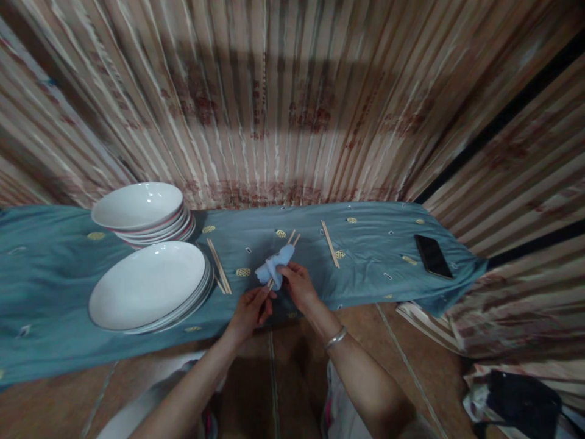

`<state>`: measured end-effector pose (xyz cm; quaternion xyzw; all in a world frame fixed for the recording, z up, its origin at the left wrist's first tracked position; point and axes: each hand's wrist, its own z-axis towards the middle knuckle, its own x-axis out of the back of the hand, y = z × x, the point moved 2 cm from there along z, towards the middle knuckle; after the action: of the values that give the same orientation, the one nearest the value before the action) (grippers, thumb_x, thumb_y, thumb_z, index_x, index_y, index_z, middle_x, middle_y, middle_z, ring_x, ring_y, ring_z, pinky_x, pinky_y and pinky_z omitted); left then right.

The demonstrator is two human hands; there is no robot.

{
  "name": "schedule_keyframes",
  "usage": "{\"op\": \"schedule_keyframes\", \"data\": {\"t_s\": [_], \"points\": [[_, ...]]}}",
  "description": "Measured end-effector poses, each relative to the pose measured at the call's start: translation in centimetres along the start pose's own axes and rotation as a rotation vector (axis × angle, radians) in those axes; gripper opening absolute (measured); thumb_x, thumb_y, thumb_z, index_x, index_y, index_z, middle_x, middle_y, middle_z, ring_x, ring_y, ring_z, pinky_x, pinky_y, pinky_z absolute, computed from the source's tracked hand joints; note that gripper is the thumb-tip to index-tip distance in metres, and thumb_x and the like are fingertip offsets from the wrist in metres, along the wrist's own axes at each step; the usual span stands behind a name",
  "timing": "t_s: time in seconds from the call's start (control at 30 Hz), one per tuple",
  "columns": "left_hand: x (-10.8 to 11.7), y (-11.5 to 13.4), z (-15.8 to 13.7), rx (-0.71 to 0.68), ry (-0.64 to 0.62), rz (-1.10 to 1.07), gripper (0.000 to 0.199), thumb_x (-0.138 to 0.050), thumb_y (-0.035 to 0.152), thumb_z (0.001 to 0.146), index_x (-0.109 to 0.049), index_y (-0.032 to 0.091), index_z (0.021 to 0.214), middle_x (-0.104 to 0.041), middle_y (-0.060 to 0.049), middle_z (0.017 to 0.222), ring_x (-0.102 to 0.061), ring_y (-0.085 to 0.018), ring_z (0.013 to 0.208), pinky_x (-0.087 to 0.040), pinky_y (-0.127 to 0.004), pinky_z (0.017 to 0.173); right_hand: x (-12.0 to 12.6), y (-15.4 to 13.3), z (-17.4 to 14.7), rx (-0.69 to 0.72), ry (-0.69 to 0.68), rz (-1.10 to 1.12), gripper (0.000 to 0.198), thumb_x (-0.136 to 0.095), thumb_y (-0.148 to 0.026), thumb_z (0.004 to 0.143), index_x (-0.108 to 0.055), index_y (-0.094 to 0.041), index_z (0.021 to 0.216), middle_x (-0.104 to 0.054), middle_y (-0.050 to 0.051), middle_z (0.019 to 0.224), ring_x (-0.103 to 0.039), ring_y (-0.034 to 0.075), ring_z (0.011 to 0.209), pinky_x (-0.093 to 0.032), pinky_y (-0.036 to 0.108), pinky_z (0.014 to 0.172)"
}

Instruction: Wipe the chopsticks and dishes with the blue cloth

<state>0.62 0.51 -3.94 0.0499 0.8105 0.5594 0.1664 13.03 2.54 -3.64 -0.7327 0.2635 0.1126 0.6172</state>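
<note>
I have a light blue cloth (pixel 276 262) bunched around a pair of chopsticks (pixel 294 237), held up over the near half of the table, roughly midway between the plates and the phone. My right hand (pixel 299 286) has its thumb and fingers closed on the cloth from the right side, pinching a fold of it. My left hand (pixel 249 310) is lower and to the left, its fingers closed around the near ends of the chopsticks; the light is dim and that spot is blurred, so I can't make out just how each fingertip sits. The far ends poke out of the cloth, pointing away from me and slightly to the right.

On the green-blue table cover (pixel 375 244), a few more chopsticks (pixel 219 266) lie just beside a stack of white plates (pixel 148 286) on my left. Behind those plates is a stack of white bowls (pixel 141 209). To my right lies another pair of sticks (pixel 329 244), side by side, and farther right a black phone (pixel 433 256) rests flat. A silver bracelet (pixel 337 337) circles my right wrist.
</note>
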Motion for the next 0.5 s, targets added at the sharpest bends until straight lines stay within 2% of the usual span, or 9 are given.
{"op": "schedule_keyframes", "data": {"t_s": [0.2, 0.33, 0.5], "points": [[-0.6, 0.1, -0.4, 0.034, -0.031, 0.012, 0.046, -0.060, 0.060, 0.066, -0.059, 0.014, 0.069, -0.046, 0.007, 0.040, -0.027, -0.003, 0.029, -0.014, -0.020, 0.034, 1.0, -1.2, 0.5, 0.021, 0.051, 0.010, 0.015, -0.071, -0.029, 0.056, -0.068, -0.018, 0.065, -0.060, -0.005, 0.052, -0.050, 0.009, 0.048, -0.038, 0.021, 0.050], [-1.0, -0.1, -0.7, 0.048, -0.062, 0.038, 0.046, -0.060, 0.060, 0.066, -0.058, 0.014, 0.068, -0.047, 0.007, 0.040, -0.026, -0.003, 0.029, -0.014, -0.020, 0.034, 2.0, -2.4, 0.9, 0.047, 0.107, 0.034, 0.017, -0.073, -0.030, 0.054, -0.065, -0.019, 0.062, -0.062, -0.004, 0.053, -0.059, 0.014, 0.059, -0.043, 0.023, 0.054], [-1.2, -0.3, -0.8, 0.061, -0.087, 0.042, 0.043, -0.058, 0.058, 0.068, -0.058, 0.015, 0.068, -0.046, 0.007, 0.038, -0.025, -0.003, 0.029, -0.013, -0.020, 0.034, 2.8, -3.4, 1.3, 0.067, 0.146, 0.055, 0.016, -0.072, -0.030, 0.053, -0.063, -0.020, 0.062, -0.063, -0.004, 0.054, -0.062, 0.016, 0.066, -0.045, 0.025, 0.056]]}}
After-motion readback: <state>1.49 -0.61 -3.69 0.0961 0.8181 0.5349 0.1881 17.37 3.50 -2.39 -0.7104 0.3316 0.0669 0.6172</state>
